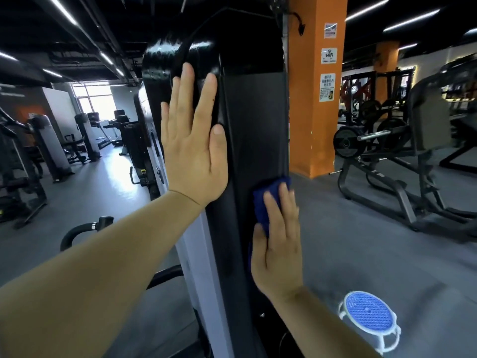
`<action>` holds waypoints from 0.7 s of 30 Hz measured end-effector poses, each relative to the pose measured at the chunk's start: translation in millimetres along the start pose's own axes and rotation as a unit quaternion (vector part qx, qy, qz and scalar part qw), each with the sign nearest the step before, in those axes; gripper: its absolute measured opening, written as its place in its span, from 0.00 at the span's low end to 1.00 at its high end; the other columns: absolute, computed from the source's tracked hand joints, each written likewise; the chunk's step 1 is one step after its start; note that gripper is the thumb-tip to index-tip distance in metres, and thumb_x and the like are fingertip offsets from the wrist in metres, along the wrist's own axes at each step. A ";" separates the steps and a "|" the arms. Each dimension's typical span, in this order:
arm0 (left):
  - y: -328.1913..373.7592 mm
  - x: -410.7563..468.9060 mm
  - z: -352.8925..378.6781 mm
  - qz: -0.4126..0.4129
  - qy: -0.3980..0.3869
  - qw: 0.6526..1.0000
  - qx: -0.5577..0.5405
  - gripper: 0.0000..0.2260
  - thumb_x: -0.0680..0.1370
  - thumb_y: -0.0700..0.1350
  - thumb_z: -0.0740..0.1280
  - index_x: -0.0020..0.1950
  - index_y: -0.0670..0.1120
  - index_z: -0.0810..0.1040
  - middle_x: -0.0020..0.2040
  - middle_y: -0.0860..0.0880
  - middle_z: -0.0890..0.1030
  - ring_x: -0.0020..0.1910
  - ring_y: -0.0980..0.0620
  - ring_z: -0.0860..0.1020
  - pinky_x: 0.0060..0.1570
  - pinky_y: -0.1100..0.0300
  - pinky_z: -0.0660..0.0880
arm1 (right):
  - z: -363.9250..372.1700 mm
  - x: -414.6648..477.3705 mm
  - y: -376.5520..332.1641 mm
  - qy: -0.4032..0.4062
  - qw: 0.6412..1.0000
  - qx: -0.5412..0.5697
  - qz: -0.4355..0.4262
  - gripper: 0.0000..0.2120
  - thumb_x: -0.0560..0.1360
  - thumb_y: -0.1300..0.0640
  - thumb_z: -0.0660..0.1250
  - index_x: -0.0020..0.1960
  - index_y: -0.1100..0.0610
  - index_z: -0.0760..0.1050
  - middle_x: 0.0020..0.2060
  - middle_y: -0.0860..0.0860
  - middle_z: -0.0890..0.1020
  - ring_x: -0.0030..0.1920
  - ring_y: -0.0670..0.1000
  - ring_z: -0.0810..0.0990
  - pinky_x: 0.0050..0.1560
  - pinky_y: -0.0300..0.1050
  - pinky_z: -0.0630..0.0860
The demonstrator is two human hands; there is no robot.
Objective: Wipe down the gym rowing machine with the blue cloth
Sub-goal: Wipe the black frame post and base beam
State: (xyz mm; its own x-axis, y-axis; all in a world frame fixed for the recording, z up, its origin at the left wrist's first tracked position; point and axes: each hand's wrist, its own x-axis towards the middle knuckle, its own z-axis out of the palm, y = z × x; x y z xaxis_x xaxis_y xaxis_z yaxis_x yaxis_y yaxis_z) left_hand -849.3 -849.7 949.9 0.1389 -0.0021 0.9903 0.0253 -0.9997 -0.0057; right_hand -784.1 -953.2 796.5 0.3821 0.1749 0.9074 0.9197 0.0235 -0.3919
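Left hand (pixel 192 140) is bracing flat, fingers straight; right hand (pixel 277 244) is pressing blue cloth (pixel 265 200) flat-fingered against the machine's black upright panel (pixel 255 125). Mid-wipe; next likely needing an even stroke along it.

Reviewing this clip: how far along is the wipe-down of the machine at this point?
Done: nothing can be confirmed; the black column shows no clearly wiped or dirty patches. In hand: the right hand presses the blue cloth flat on the column's front, about midway up, while the left hand braces flat higher up. Left: the curved handle at lower left and the column's lower stretch, which the cloth is not touching.
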 end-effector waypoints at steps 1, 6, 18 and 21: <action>0.0 -0.4 -0.1 -0.001 0.000 1.000 0.001 0.22 0.83 0.44 0.51 0.77 0.40 0.60 0.78 0.35 0.57 0.78 0.38 0.54 0.77 0.42 0.47 | -3.9 23.2 -9.4 0.009 1.000 0.016 -0.001 0.28 0.80 0.59 0.55 0.79 0.47 0.55 0.79 0.51 0.54 0.79 0.54 0.51 0.77 0.59 0.55; 6.5 -3.2 -2.7 -0.025 -0.020 0.999 -0.011 0.22 0.83 0.43 0.51 0.78 0.39 0.59 0.78 0.34 0.55 0.78 0.38 0.53 0.76 0.39 0.47 | -16.6 118.7 -38.8 0.067 0.996 0.062 0.001 0.27 0.80 0.61 0.59 0.78 0.55 0.60 0.78 0.57 0.57 0.79 0.54 0.53 0.78 0.48 0.54; 2.9 -61.6 1.6 -0.042 -0.058 0.997 0.021 0.23 0.83 0.47 0.50 0.78 0.46 0.52 0.78 0.35 0.51 0.79 0.49 0.49 0.77 0.43 0.45 | -12.8 75.8 -32.0 0.062 0.990 0.090 0.088 0.25 0.81 0.54 0.54 0.78 0.49 0.59 0.79 0.53 0.56 0.77 0.44 0.53 0.72 0.30 0.50; 2.1 -59.8 0.8 -0.033 -0.057 0.998 0.020 0.22 0.83 0.48 0.49 0.78 0.45 0.52 0.78 0.34 0.51 0.78 0.51 0.48 0.77 0.42 0.46 | -17.6 104.0 -32.4 0.077 0.990 0.106 0.043 0.23 0.83 0.57 0.54 0.77 0.53 0.61 0.78 0.55 0.58 0.77 0.44 0.54 0.73 0.32 0.51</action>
State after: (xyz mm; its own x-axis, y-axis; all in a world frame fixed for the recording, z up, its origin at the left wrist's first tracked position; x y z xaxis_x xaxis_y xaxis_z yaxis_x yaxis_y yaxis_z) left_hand -856.7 -851.6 890.6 0.2474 0.0694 0.9664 0.0782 -0.9956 0.0515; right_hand -772.6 -953.1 906.2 0.4829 0.0336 0.8750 0.8498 0.2230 -0.4776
